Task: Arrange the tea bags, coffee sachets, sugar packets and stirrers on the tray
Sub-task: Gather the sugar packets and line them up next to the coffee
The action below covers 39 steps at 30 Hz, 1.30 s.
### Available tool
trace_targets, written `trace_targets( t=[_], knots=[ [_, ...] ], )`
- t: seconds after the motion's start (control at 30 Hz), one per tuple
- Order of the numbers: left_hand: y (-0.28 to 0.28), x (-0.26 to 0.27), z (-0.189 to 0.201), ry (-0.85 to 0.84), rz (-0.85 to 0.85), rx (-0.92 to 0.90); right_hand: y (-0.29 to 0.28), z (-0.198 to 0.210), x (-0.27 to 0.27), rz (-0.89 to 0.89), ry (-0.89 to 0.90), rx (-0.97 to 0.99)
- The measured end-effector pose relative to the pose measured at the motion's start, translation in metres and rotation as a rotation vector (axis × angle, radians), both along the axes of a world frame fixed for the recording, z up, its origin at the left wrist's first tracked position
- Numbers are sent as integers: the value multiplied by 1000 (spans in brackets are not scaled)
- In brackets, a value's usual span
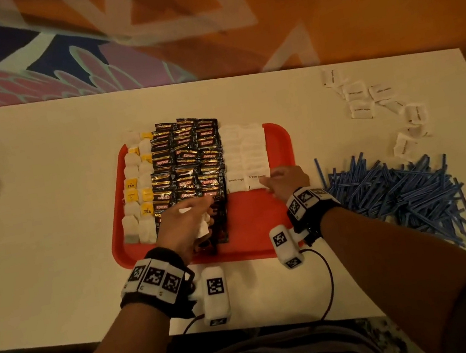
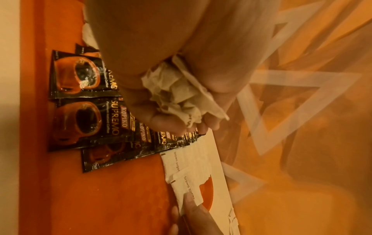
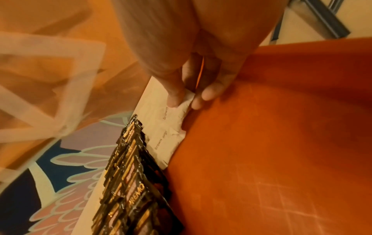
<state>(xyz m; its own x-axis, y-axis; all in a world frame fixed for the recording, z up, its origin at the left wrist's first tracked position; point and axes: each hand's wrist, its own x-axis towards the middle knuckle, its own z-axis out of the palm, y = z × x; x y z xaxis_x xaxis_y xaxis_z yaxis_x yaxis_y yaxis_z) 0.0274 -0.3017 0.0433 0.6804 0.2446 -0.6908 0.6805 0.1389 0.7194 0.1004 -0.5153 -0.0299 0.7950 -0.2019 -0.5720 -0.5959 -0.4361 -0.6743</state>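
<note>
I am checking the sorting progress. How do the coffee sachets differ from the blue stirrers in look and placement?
The coffee sachets are flat, black and gold packets; the blue stirrers are thin sticks. The sachets lie in overlapping columns on the red tray; the stirrers lie in a loose, crossed pile on the white table, right of the tray. Both are there in large number.

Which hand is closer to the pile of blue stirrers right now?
The right hand. It is at the sugar packets' near end on the tray, just left of the blue stirrers. The left hand holds crumpled packets over the coffee sachets, farther away.
</note>
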Motion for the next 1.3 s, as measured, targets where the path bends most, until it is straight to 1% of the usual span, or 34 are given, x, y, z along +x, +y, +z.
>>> trace_targets(
  t=[0.13,0.27,0.4,0.57,0.7,0.77,0.83,0.9,0.97,1.03,1.07,1.13,1.23,1.3],
  knots=[
    [6,3,-2,4,13,-8,6,2,3,38,-5,-122],
    [7,5,-2,10,19,-34,7,-1,6,11,14,-144],
    [7,8,-3,24,17,-48,10,2,8,42,13,-209],
    [3,14,-1,79,2,-107,8,5,6,-15,27,-192],
    [-1,19,1,104,-12,-195,4,13,3,46,67,-195],
    [-4,20,4,100,-21,-229,3,19,1,68,53,-192],
    [-7,21,8,93,-21,-276,2,28,-4,105,-9,-165],
    [-10,22,12,83,-30,-331,5,41,-9,197,-100,-102],
    [-14,22,17,71,-47,-377,10,59,-15,263,-189,30],
    [-19,23,23,54,-53,-422,16,75,-19,328,-251,180],
    [-22,23,27,46,-53,-442,18,81,-21,378,-272,225],
    [-26,23,34,33,-60,-481,20,88,-23,433,-284,250],
    [-31,23,42,9,-98,-540,20,99,-22,387,-265,221],
    [-34,22,48,-3,-129,-563,19,106,-23,390,-232,263]
  ],
)
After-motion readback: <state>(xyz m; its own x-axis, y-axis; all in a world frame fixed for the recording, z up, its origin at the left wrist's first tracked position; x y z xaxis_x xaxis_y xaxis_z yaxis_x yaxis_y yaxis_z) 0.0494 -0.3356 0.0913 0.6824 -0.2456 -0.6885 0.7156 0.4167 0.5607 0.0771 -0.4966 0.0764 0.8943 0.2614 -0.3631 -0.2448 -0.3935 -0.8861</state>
